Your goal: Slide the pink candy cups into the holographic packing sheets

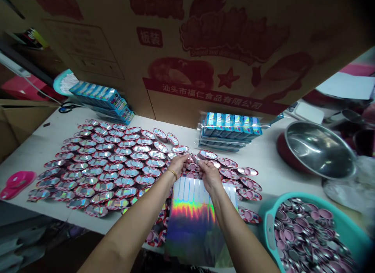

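Observation:
My left hand (177, 163) and my right hand (207, 172) meet at the middle of the white table (263, 155), fingers pinched together on a small round pink-rimmed lid (193, 158) with a shiny foil face. Just below my hands lies a holographic sticker sheet (193, 210) with rainbow glare. To the left, many foil-topped round lids (108, 163) lie in overlapping rows. Pink-faced lids (243, 177) without foil lie to the right of my hands.
A teal basket (269, 222) full of pink lids stands at the lower right. A steel bowl (319, 148) sits at the right. Blue packs (228, 128) lie behind, more blue boxes (102, 99) at left. A large printed carton (190, 50) walls the back. A pink object (16, 183) lies far left.

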Motion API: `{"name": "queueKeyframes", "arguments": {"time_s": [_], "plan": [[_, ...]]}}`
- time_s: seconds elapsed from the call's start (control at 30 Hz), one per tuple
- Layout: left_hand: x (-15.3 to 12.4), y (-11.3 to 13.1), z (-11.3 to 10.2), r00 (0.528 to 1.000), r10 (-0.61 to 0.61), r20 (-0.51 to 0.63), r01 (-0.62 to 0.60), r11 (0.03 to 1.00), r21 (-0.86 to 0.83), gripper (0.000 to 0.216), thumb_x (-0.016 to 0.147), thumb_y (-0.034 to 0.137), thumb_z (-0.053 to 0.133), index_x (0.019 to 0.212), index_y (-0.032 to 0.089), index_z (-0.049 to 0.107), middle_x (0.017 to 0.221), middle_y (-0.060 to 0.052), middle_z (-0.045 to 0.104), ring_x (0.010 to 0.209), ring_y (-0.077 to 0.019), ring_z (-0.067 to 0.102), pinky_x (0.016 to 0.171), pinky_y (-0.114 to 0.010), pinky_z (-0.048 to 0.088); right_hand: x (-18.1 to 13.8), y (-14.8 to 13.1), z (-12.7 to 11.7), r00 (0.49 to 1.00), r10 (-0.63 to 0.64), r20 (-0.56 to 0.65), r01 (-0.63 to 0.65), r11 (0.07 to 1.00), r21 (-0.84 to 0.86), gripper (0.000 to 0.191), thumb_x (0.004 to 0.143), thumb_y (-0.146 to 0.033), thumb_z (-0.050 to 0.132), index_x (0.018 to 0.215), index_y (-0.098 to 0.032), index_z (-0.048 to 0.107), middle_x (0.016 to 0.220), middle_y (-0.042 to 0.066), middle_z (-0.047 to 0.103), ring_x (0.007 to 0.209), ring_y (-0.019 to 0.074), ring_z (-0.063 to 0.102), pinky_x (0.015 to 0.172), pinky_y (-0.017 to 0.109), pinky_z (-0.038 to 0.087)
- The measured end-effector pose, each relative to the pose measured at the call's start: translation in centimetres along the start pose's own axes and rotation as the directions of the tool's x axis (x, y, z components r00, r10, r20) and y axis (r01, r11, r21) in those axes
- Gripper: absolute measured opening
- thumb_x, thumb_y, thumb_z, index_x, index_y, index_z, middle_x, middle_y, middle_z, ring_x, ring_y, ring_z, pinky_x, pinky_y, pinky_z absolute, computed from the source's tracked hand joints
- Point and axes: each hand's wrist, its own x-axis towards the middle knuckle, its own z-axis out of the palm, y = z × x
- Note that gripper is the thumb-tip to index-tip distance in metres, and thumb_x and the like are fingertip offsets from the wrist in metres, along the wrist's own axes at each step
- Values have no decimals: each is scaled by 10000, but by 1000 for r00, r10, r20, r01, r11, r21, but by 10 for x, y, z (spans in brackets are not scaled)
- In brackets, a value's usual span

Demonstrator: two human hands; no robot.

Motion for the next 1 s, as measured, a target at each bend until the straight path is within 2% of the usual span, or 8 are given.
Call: {"name": "queueKeyframes", "arguments": {"time_s": [0.3,0.37,0.43,0.53,0.6,0.67,0.77,1.0], "plan": [[2,4,-1,999,23,36,-23,1000,-4,251,585,314,682,697,124,563,566,32,509,403,-21,373,365,-162,155,1,0,-2,999,4,38,-3,1000,-24,273,511,-353,737,655,-173,591,480,-54,511,427,71,407,414,195,260],[5,4,-2,998,55,-33,-53,997,54,223,614,322,650,686,130,563,510,44,478,388,-31,347,374,-168,164,6,6,-3,999,-43,-6,42,995,-91,267,532,-371,714,670,-172,600,489,-50,518,439,80,419,433,201,282],[10,2,-3,973,162,-164,-126,970,209,186,643,320,613,673,140,575,459,52,451,390,-51,351,397,-180,216,12,13,-4,984,-147,-98,121,965,-234,255,570,-390,672,687,-172,612,537,-32,553,488,103,458,487,219,331],[18,-3,-4,862,427,-274,-228,808,542,133,653,286,594,617,157,598,497,23,515,501,-99,453,513,-212,333,20,19,-2,911,-360,-202,181,788,-588,218,647,-381,585,713,-179,633,689,17,617,650,159,519,637,263,377],[22,-6,-4,792,557,-251,-240,662,710,132,668,274,579,600,165,609,598,-10,580,614,-132,506,609,-233,365,21,21,1,860,-472,-192,149,593,-792,203,696,-348,529,725,-183,644,781,46,626,762,191,518,716,286,357],[24,-8,-3,753,621,-217,-223,552,804,154,703,286,549,638,170,627,688,-38,608,682,-153,522,666,-248,370,20,21,6,829,-533,-173,93,435,-896,204,728,-314,492,731,-186,651,836,62,619,840,215,495,755,305,324],[22,-9,1,748,636,-193,-179,472,863,178,742,296,516,703,178,644,775,-61,615,741,-169,532,712,-256,367,19,23,11,819,-550,-162,25,318,-948,216,756,-288,457,747,-195,652,866,69,608,899,238,465,770,326,285],[19,-5,7,768,608,-202,-101,426,899,178,763,296,500,739,185,637,849,-78,611,789,-183,536,726,-263,357,22,24,10,847,-519,-118,-18,195,-981,216,772,-298,450,771,-203,644,895,73,606,917,248,466,763,344,271]]}}
